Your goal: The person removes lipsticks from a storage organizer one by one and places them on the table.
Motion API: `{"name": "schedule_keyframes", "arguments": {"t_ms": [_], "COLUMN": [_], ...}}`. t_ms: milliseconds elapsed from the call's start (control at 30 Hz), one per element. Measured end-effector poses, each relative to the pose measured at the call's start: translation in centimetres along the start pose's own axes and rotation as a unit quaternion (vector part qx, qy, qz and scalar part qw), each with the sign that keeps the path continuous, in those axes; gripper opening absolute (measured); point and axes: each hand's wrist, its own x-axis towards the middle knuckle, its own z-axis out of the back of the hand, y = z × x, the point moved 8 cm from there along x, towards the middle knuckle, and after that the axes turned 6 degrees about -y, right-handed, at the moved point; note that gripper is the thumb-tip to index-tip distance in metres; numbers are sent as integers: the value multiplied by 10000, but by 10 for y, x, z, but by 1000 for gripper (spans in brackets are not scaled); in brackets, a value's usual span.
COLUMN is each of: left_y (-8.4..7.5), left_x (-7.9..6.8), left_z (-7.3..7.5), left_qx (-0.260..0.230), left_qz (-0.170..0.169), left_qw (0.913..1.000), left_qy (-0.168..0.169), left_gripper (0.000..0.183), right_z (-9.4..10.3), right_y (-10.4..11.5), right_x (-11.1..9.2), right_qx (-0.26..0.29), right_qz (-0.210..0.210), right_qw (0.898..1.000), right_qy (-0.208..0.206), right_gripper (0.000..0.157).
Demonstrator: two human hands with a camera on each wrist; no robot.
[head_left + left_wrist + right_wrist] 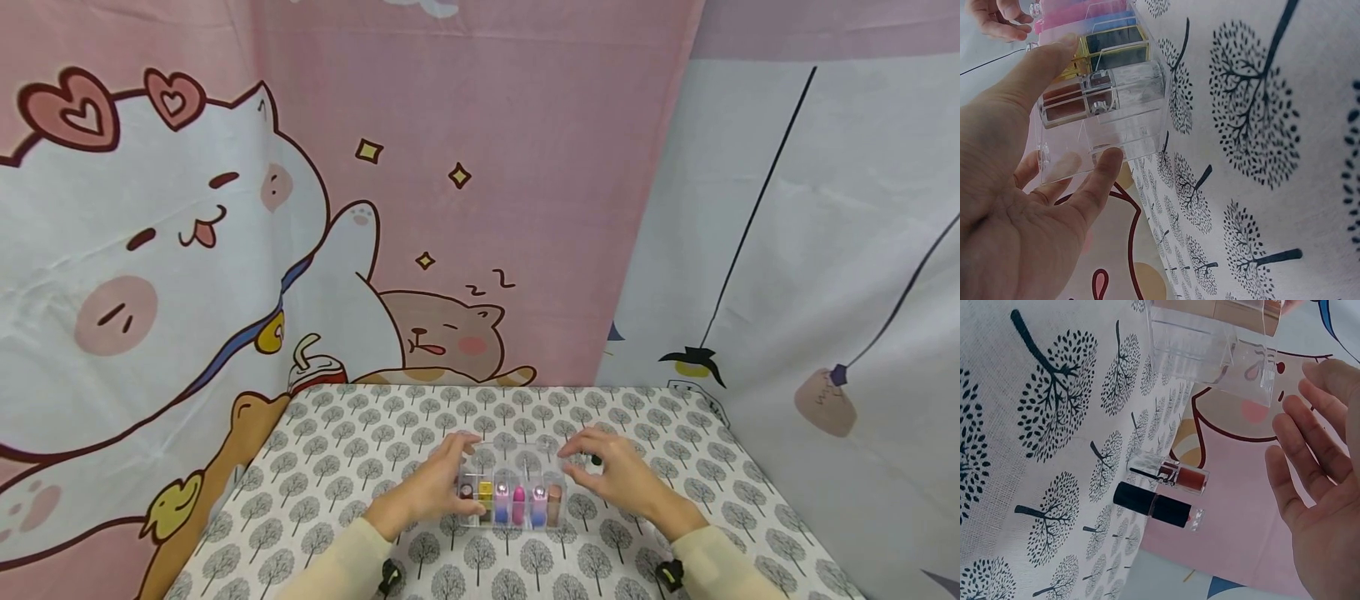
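Note:
A clear plastic lipstick organizer (1138, 128) stands on the table, with a row of lip tubes in its front compartments. Among them are a gold-and-dark tube (485, 492), a bright pink one (518, 505) and a brown one (554, 503). My left hand (435, 482) grips the organizer's left end, thumb at the front and fingers round the side and back. Beside the right end, my right hand (618, 473) is held apart from the plastic, fingers loosely bent and holding nothing. In the right wrist view, the organizer's end compartment looks clear of tubes.
Behind the right hand, a black lip tube (1150, 504) and a clear tube with red content (1184, 477) stand on the table. A white cloth with tree prints (480, 554) covers the table. Cartoon-printed curtains (525, 208) hang behind and at the sides.

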Motion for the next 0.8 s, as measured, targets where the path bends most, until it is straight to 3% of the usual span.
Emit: {"name": "schedule_keyframes", "arguments": {"t_ms": [233,600,800], "left_y": [-2,0,-1], "left_x": [-1,0,0], "left_z": [1,1,0], "left_qx": [-62,-108,-116], "left_qz": [-9,10,10], "left_qw": [10000,9999,9999], "left_qy": [-10,42,44], "left_gripper": [117,118,118], "right_z": [-2,-16,-20], "right_y": [8,9,13], "right_x": [0,-3,-3], "right_qx": [168,25,40], "right_qz": [226,-76,63], "right_qw": [9995,9949,9939], "right_qy": [142,1001,1100], "right_gripper": [28,21,22]}}
